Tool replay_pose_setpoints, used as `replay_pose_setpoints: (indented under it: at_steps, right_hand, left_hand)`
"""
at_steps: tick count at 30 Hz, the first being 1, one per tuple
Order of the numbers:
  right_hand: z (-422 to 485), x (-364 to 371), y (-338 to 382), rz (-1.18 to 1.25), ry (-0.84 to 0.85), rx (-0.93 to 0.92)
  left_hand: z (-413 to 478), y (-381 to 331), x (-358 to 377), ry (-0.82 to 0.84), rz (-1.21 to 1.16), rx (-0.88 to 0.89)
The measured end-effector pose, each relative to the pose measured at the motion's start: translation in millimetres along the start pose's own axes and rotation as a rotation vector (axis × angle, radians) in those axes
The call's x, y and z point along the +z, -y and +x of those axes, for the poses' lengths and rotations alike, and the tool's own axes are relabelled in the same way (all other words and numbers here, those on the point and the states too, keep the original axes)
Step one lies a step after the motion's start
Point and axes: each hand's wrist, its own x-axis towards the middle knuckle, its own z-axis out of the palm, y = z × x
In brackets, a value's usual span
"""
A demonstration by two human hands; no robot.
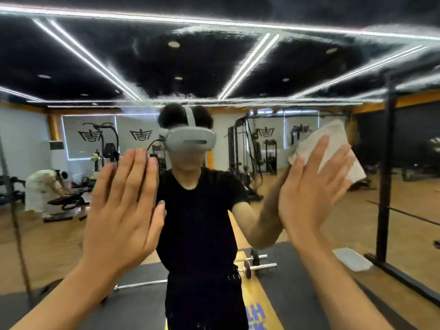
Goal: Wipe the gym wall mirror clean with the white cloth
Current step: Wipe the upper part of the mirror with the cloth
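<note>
While straight right fingers [320,160] press white cloth [333,132], flat left hand [123,210] seemingly touches mirror [238,67].

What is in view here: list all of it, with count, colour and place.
mirror: one, fills the wall ahead
white cloth: one, white, upper right, against the mirror
reflected person: one, black shirt, centre
headset: one, grey, on the reflected person
dumbbells: two, chrome and black, reflected floor, lower centre
barbell bar: one, silver, reflected floor, lower left
mats: dark grey, bottom
rack post: one, black, right
cable machine: one, black, back right of centre
second person: one, pale clothes, bent over, left
light strips: several, white, black ceiling
left hand: flat, fingers straight, holds nothing
right hand: fingers straight, presses the white cloth
</note>
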Motion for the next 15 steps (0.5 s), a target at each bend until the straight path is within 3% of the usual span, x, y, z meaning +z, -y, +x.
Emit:
replay_pose_setpoints:
  at_steps: [2, 5, 9, 11, 15]
  right_hand:
    - [-52, 14, 48, 0.029, 0.017, -0.110]
    - [-128, 27, 98, 0.034, 0.124, -0.413]
    - [-144, 26, 65, 0.018, 0.213, -0.776]
    - [-124, 19, 22, 0.004, 0.224, -0.827]
    - [-47, 2, -32, -0.087, 0.141, -0.740]
  left_hand:
    - [-1, 0, -1, 0.010, -0.003, -0.008]
    - [-1, 4, -2, 0.021, -0.032, -0.011]
    - [-3, 6, -2, 0.012, -0.070, 0.012]
    - [-3, 6, -3, 0.008, -0.055, 0.006]
    - [-2, 4, 0, 0.008, -0.025, 0.000]
